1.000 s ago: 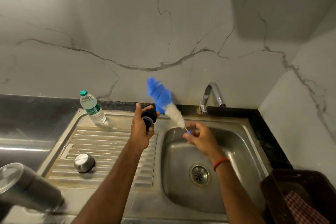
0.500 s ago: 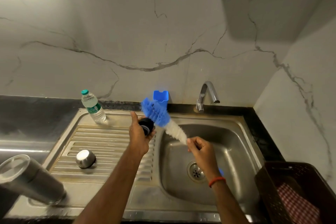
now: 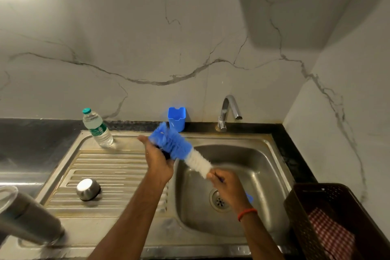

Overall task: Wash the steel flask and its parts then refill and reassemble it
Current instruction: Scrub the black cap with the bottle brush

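Scrubbing looks to have begun. Far left, flask (image 3: 27, 215) sits on the worktop with its mouth open and nothing touching it. Cap (image 3: 88, 189) rests on the drainboard (image 3: 118, 167) and bottle (image 3: 97, 131) stands behind it. None of these has moved. Left hand (image 3: 157, 161) grips the dark lid (image 3: 166, 154), now mostly hidden by bristles. Brush (image 3: 177, 148) was raised clear above the lid a second ago and has swung down, so its blue head lies against the lid. Right hand (image 3: 228, 188) pinches the brush handle just below the white bristles and has dropped lower over the sink (image 3: 263, 167). No stream is visible at the tap (image 3: 229, 112). Judgement: the lid wash is under way, with the flask body, cap, refill and reassembly still to do.
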`<state>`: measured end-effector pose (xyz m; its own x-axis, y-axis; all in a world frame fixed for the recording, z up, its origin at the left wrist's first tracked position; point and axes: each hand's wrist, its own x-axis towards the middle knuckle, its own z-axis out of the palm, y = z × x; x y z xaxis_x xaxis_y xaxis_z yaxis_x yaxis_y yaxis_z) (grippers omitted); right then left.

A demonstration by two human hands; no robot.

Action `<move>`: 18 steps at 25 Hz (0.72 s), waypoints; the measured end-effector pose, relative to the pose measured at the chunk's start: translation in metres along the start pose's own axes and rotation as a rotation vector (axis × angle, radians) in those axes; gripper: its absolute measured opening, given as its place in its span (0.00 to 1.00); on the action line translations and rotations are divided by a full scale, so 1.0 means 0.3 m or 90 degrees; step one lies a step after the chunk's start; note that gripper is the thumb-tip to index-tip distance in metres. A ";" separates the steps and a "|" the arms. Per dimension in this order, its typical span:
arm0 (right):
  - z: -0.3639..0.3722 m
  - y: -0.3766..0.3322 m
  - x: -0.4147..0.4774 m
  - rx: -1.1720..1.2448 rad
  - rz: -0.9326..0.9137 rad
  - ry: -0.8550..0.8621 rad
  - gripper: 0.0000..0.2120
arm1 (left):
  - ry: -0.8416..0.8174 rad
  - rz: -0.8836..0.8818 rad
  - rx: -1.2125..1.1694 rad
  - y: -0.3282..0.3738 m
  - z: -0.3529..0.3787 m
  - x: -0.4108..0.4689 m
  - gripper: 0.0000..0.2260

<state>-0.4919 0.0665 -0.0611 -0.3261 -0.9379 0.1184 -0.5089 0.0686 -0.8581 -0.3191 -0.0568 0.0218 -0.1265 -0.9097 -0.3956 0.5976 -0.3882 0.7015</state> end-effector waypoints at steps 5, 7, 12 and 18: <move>-0.043 0.032 -0.033 -0.014 -0.021 0.030 0.15 | 0.013 0.002 0.031 -0.032 0.034 -0.016 0.36; -0.051 -0.028 -0.001 -0.029 -0.058 0.017 0.09 | -0.007 0.005 0.055 -0.068 0.050 -0.034 0.37; -0.094 0.076 -0.023 -0.045 -0.070 0.007 0.23 | -0.018 0.014 -0.016 -0.003 0.045 0.005 0.43; -0.092 -0.041 0.058 -0.083 -0.148 0.041 0.11 | -0.034 0.026 0.043 -0.069 0.122 -0.048 0.45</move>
<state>-0.5133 0.0585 -0.0348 -0.2366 -0.9100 0.3406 -0.6729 -0.0994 -0.7330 -0.3586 -0.0410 0.0348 -0.1463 -0.9308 -0.3351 0.5489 -0.3582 0.7553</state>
